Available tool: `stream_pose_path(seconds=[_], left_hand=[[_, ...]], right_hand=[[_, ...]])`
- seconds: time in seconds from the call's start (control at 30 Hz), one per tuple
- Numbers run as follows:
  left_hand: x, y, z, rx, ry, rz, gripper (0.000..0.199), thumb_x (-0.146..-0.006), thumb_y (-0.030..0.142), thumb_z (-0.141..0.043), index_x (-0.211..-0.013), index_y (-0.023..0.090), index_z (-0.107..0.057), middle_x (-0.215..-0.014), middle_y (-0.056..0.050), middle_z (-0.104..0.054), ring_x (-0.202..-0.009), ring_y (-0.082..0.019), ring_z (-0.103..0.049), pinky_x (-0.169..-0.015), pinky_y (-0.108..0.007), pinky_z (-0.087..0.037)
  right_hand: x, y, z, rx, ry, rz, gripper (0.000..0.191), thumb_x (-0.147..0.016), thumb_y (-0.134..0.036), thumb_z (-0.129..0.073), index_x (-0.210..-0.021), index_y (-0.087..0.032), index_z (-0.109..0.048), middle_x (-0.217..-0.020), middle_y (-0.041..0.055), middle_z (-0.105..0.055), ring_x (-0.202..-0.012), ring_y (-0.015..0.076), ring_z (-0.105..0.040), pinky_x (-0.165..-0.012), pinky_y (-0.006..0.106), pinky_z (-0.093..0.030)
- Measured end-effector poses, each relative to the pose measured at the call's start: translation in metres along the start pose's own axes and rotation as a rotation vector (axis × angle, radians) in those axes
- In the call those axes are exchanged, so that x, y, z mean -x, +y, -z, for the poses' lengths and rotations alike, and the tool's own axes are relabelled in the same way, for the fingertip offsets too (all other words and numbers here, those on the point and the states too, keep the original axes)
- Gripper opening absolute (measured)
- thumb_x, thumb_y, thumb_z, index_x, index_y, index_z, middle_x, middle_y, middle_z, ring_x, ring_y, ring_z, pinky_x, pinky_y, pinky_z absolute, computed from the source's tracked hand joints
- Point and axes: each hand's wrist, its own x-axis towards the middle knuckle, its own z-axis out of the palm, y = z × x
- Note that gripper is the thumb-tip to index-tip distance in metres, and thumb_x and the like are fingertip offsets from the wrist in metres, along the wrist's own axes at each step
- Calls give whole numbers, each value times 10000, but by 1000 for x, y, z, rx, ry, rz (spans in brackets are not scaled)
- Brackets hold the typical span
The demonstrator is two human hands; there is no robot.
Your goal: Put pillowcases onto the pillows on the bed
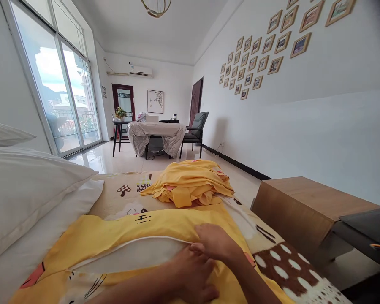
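Note:
A yellow pillowcase (164,219) with a "Hi" print lies on the bed, and a white pillow (139,255) shows through its long opening. My left hand (194,270) is low over the right end of the opening, its fingers bent down against the yellow cloth. Touching it, my right hand (213,240) is closed at the corner of the opening, fingers curled on the pillowcase edge. Just beyond lies a crumpled heap of yellow fabric (193,181).
White pillows (28,185) are stacked on the left. The bed has a patterned blanket (291,270). Beside its right edge stands a brown cardboard box (297,207). Farther off are a covered table (156,128) and a dark chair (194,131).

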Motion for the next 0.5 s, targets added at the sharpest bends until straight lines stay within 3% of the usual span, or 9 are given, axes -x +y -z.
stream_pose_path(seconds=[0.07, 0.17, 0.27, 0.37, 0.5], left_hand=[[-2, -5, -15, -50, -14, 17, 588, -848, 583, -422, -1168, 114, -577, -1185, -163, -626, -1109, -324, -565, -984, -446, -410], [-8, -17, -44, -126, -11, -1, 678, -848, 633, -394, -1178, 67, -564, -1158, -196, -631, -1056, -333, -591, -969, -444, -427], [-15, -26, -63, -153, 59, -47, 488, -930, 446, -351, -1185, 81, -551, -1170, -173, -634, -1091, -296, -581, -1035, -415, -380], [-18, -29, -61, -100, 30, -53, 385, -941, 337, -356, -1179, 105, -551, -1195, -146, -629, -1135, -279, -560, -1051, -408, -372], [-15, -21, -37, 111, 24, 46, 330, -928, 311, -382, -1168, 169, -559, -1209, -89, -627, -1152, -223, -550, -1050, -358, -388]], right_hand=[[-20, 10, -18, -94, -35, 2, 393, -832, -418, -568, -1084, -125, -638, -1053, 145, -657, -968, 275, -610, -842, 359, -454], [-30, 23, -37, -229, 26, 93, 446, -803, -408, -604, -1162, -144, -601, -1136, 118, -625, -1039, 253, -585, -902, 334, -428], [-28, 26, -41, -133, 54, 64, 358, -779, -205, -558, -1128, -150, -610, -1114, 110, -633, -1050, 256, -583, -895, 336, -424], [-29, 26, -39, 19, 91, -71, 418, -734, -30, -436, -1099, -145, -607, -1081, 119, -639, -1024, 266, -594, -832, 349, -435], [-31, 37, -31, 132, 108, -192, 444, -729, 28, -385, -1073, -131, -617, -1058, 140, -642, -1005, 277, -604, -790, 350, -417]])
